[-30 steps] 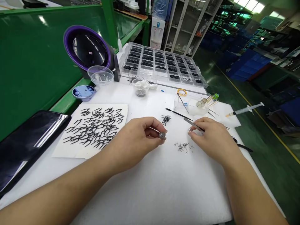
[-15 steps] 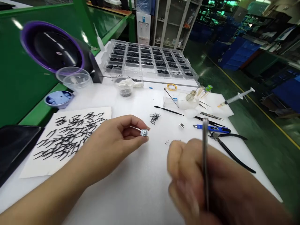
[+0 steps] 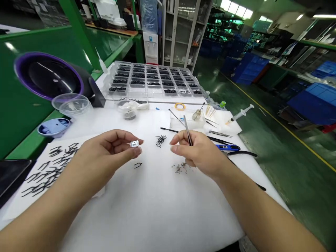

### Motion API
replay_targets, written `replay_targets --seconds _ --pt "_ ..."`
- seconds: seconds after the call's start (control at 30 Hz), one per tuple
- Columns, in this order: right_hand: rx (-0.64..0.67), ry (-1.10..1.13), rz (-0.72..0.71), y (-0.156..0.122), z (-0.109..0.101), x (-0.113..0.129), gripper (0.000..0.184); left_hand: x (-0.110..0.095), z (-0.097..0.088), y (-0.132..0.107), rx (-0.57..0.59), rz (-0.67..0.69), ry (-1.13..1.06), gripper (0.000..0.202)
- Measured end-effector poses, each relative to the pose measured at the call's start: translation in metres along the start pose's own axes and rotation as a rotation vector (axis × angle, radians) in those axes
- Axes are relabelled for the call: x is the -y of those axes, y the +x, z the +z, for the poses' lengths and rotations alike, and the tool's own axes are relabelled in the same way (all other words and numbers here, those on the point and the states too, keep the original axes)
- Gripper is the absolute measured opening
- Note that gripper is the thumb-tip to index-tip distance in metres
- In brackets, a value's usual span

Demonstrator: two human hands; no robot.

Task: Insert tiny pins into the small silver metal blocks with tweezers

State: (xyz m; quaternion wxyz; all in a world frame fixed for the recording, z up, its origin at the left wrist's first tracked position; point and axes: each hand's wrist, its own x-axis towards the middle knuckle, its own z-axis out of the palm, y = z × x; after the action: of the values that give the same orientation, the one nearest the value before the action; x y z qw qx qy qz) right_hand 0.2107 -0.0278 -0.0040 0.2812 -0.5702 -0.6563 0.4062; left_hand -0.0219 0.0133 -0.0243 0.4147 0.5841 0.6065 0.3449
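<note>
Between thumb and forefinger, my left hand (image 3: 112, 148) pinches a small silvery metal block (image 3: 134, 144) with a hollow face. My right hand (image 3: 195, 148) is closed around metal tweezers (image 3: 188, 131), which point up and away from the table. Below the left fingertips lies a single black forked piece (image 3: 138, 165). A small heap of black forked pieces (image 3: 160, 140) rests between the two hands. Tiny loose bits (image 3: 180, 168) are scattered under my right hand. On the left, a white sheet (image 3: 15, 206) bears many more black forked pieces, partly hidden by my left arm.
A clear compartment box (image 3: 154, 91) with black parts stands at the back. Right of my hand lie a blue pen-like tool (image 3: 231, 147), pliers (image 3: 243, 153) and a syringe (image 3: 240, 114). A purple-rimmed black device (image 3: 52, 75) and clear dishes (image 3: 72, 105) occupy the left.
My right hand has moved away from the camera, toward the table's middle, with the tweezers. The view has shifted; the block stays in my left hand. The single forked piece and tiny bits now show.
</note>
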Motion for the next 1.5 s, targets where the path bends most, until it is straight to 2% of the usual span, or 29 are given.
replay_targets --seconds 0.1,0.2,0.27,0.4,0.5,0.63,0.8,0.87,0.97,1.07,1.17,1.37,1.5 --pt "0.018 -0.269 -0.131 0.019 0.007 -0.002 0.016 -0.001 -0.005 0.002 0.007 0.004 -0.098 0.038" --pt "0.164 -0.416 -0.304 0.028 0.024 0.011 0.015 -0.007 -0.006 0.000 -0.006 0.051 -0.287 0.037" --pt "0.265 -0.512 -0.377 0.035 0.039 0.018 0.019 -0.012 -0.007 -0.002 -0.020 0.032 -0.413 0.035" --pt "0.345 -0.664 -0.410 0.045 0.059 0.023 0.013 -0.015 -0.013 -0.003 -0.027 0.049 -0.479 0.035" --pt "0.326 -0.707 -0.400 0.044 0.060 0.018 0.016 -0.014 -0.015 -0.003 -0.008 0.047 -0.484 0.034" --pt "0.223 -0.603 -0.371 0.039 0.044 0.001 0.033 -0.016 -0.013 -0.007 0.023 0.043 -0.461 0.033" --pt "-0.148 -0.221 -0.213 0.035 0.017 -0.020 0.039 -0.017 -0.005 -0.011 0.121 -0.003 -0.357 0.032" --pt "-0.218 -0.052 -0.134 0.031 0.010 -0.022 0.044 -0.017 0.001 -0.014 0.204 -0.003 -0.254 0.030" --pt "-0.209 0.148 -0.064 0.024 0.010 -0.018 0.042 -0.017 0.013 -0.019 0.321 0.033 -0.118 0.026" --pt "-0.186 0.259 -0.051 0.017 0.015 -0.013 0.036 -0.017 0.020 -0.021 0.382 0.048 -0.104 0.025" --pt "-0.193 0.288 -0.038 0.012 0.019 -0.009 0.030 -0.015 0.020 -0.020 0.386 0.038 -0.151 0.027" --pt "-0.164 0.237 0.000 0.009 0.019 -0.008 0.028 -0.012 0.013 -0.017 0.323 0.021 -0.239 0.032" --pt "-0.133 0.196 0.011 0.010 0.020 -0.007 0.024 -0.012 0.011 -0.018 0.346 0.009 -0.244 0.033"
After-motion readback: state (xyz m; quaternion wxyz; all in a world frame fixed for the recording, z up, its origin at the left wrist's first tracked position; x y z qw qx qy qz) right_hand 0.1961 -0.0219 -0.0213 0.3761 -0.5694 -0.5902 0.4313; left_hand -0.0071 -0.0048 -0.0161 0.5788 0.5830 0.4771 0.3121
